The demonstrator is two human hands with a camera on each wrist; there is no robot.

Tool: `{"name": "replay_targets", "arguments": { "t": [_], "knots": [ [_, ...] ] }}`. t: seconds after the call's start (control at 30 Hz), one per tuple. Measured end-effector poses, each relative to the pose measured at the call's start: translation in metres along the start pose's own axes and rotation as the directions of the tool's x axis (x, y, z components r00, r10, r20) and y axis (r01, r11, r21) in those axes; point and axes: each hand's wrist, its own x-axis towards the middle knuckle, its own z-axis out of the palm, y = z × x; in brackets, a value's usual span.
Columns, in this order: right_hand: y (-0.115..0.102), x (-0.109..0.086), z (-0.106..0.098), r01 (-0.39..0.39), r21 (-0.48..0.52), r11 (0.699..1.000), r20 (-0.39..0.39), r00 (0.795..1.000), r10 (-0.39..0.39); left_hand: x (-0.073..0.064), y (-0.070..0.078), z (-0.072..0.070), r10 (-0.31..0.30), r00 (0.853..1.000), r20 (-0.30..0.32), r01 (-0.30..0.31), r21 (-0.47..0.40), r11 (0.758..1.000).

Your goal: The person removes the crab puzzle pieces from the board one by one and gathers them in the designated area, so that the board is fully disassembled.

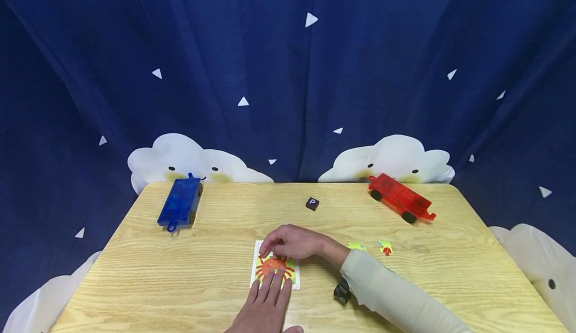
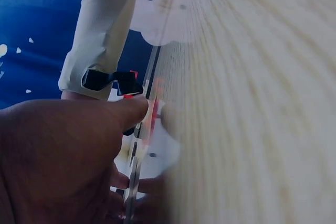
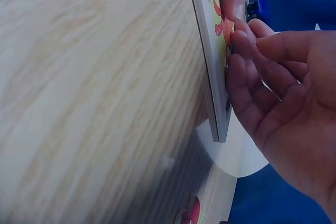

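A small white-bordered puzzle board point(image 1: 254, 263) with an orange crab picture lies near the front middle of the table. My left hand point(image 1: 264, 305) rests on its lower part, fingers straight and spread over the crab. Over the board's upper part is my right hand point(image 1: 294, 243), its fingers loosely bent. In the right wrist view, the right fingertips point(image 3: 234, 72) are right at the board's face, close to the left fingers. No object shows between the right thumb and fingers. Two yellow-green puzzle pieces point(image 1: 385, 248) lie right of the board, one partly behind the right forearm.
A blue toy wagon base point(image 1: 180, 200) stands at the back left and a red one point(image 1: 400, 197) at the back right. Between them sits a small black block with a letter P point(image 1: 312, 203). A dark blue curtain point(image 1: 288, 73) hangs behind the wooden table point(image 1: 135, 283).
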Motion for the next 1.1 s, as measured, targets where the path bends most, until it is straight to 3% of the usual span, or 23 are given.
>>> {"name": "replay_targets", "arguments": {
  "t": [0.47,0.87,1.1],
  "knots": [
    [-0.0019,-0.0002,0.0002,-0.01,-0.003,1.0,0.01,1.0,0.01,-0.0008,0.0027,0.0054,-0.012,0.999,-0.051,0.013,0.008,1.0],
    [-0.0017,0.0014,0.0014,-0.017,0.018,1.0,-0.01,1.0,0.017,0.0033,0.0041,0.0007,-0.054,0.998,0.027,0.055,-0.023,0.998],
    [-0.0027,0.0031,0.0038,-0.051,0.034,0.998,-0.037,0.998,0.052,0.0037,0.003,-0.0014,-0.034,0.999,0.004,0.034,-0.029,0.999]
  ]
}}
